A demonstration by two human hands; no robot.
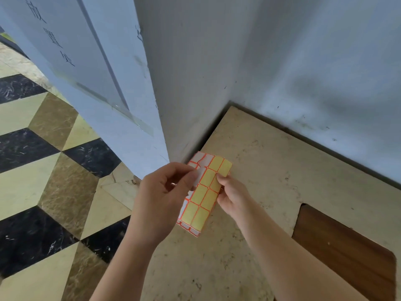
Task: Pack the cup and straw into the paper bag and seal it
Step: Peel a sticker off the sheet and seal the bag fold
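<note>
A: What is on the far left?

B: A floor (43,170) tiled in black, cream and brown diamonds. Beside it stands a pale blue panel (91,68) with dark handwriting and a strip of clear tape.

A: And the hands?

B: The left hand (165,190) is at centre, fingers curled, thumb and forefinger pinching at the left edge of a sticker sheet (204,194). I cannot tell if a sticker has come free between them. The sheet carries 2 columns of yellow labels edged in orange; its left column is mostly bare white backing. The right hand (233,196) grips the sheet's right edge, thumb on the front, fingers behind.

A: Where are the cup, straw and bag?

B: None are in view.

A: What lies to the right?

B: A beige stone ledge (271,159) under the hands, meeting a pale wall (303,61), with a brown wooden surface (347,253) at lower right.
</note>
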